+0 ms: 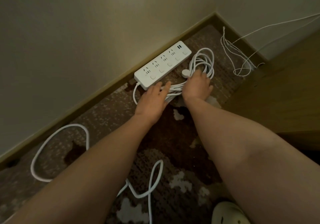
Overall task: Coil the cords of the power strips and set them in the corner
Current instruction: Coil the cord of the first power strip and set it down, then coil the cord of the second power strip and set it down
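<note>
A white power strip (162, 64) lies on the patterned carpet along the baseboard. Its white cord is gathered in a coil (204, 62) just right of it, with the round plug (186, 72) resting on the loops. My left hand (153, 99) lies flat over the near end of the coil beside the strip, fingers spread. My right hand (197, 83) presses down on the coil's middle, fingers over the loops. A second white cord (52, 142) sprawls loose on the carpet at lower left, passing under my left forearm.
The walls meet in a corner (215, 13) at the back. Thin white wires (239, 57) hang tangled near a wooden cabinet (285, 88) on the right. A pale slipper (228, 213) shows at the bottom edge.
</note>
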`<control>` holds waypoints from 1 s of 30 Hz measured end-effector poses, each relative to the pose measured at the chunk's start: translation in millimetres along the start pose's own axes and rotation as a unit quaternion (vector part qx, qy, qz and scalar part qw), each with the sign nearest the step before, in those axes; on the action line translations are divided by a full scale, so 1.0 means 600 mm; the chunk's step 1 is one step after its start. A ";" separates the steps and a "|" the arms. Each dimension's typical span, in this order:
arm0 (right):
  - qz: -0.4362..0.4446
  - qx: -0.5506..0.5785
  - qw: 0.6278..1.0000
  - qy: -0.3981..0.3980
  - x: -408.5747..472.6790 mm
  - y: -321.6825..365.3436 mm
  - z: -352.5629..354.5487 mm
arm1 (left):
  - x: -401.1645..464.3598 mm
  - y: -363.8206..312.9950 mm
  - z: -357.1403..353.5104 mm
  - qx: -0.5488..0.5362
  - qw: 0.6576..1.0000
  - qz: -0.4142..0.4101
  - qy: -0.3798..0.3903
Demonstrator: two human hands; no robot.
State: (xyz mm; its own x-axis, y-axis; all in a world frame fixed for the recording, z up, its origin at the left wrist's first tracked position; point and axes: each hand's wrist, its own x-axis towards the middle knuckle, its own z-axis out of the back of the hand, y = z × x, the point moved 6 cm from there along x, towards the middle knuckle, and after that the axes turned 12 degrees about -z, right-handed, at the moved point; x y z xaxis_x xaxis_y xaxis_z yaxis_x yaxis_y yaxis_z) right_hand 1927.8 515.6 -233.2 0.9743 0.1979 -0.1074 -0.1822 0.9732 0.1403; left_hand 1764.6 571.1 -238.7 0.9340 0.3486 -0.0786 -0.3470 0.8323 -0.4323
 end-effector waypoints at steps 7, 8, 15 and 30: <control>-0.015 0.082 0.996 0.038 -0.019 0.024 0.033 | -0.015 0.026 0.037 -0.047 0.992 -0.035 0.110; -0.002 0.109 0.994 0.014 -0.027 0.032 0.050 | -0.030 0.027 0.050 -0.035 0.993 -0.048 0.097; 0.376 0.243 0.893 0.048 -0.220 0.174 0.124 | -0.257 0.108 0.146 0.050 0.996 -0.050 0.048; 0.778 -0.102 0.533 0.315 -0.993 0.272 0.017 | -1.018 0.168 0.160 -0.042 0.841 0.536 0.067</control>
State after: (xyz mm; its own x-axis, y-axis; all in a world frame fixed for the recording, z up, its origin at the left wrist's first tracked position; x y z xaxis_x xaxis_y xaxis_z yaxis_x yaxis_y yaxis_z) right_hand 1319.1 555.2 -136.3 -0.6052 0.7222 -0.3349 -0.7782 -0.4480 0.4401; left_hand 1151.0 483.6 -148.0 0.0923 0.8228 -0.5608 -0.9932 0.0362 -0.1102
